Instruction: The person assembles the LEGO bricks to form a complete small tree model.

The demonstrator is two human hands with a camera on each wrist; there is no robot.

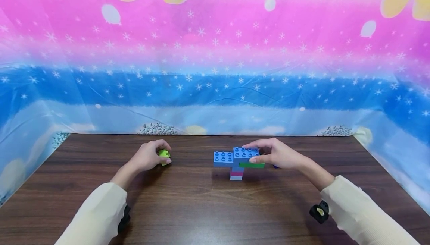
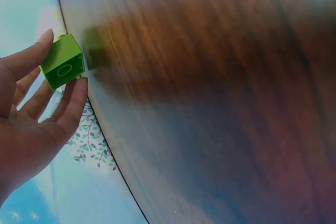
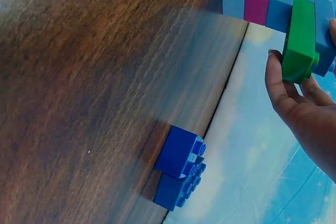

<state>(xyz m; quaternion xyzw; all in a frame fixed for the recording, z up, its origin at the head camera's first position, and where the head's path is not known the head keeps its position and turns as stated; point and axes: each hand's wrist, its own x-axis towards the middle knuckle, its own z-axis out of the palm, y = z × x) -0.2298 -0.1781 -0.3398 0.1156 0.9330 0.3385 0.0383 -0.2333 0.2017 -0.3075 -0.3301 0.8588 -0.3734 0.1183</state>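
Observation:
In the head view, my left hand (image 1: 149,156) pinches a lime-green toy brick (image 1: 163,157) between thumb and fingers. The left wrist view shows that brick (image 2: 64,60) with its hollow end, close to the tabletop. A T-shaped stack of toy bricks stands upright right of centre: a white and pink column (image 1: 236,174) below, a light-blue brick (image 1: 223,157) and a green brick (image 1: 252,165) above. On top at the right sits another light-blue brick (image 1: 240,155), which my right hand (image 1: 282,154) grips together with the green one. Part of that top brick is hidden by the fingers.
Two dark-blue bricks (image 3: 181,153) lie side by side on the table in the right wrist view; in the head view they are mostly hidden behind the right hand. The brown wooden table (image 1: 201,211) ends at a patterned cloth backdrop (image 1: 215,88) behind and at both sides.

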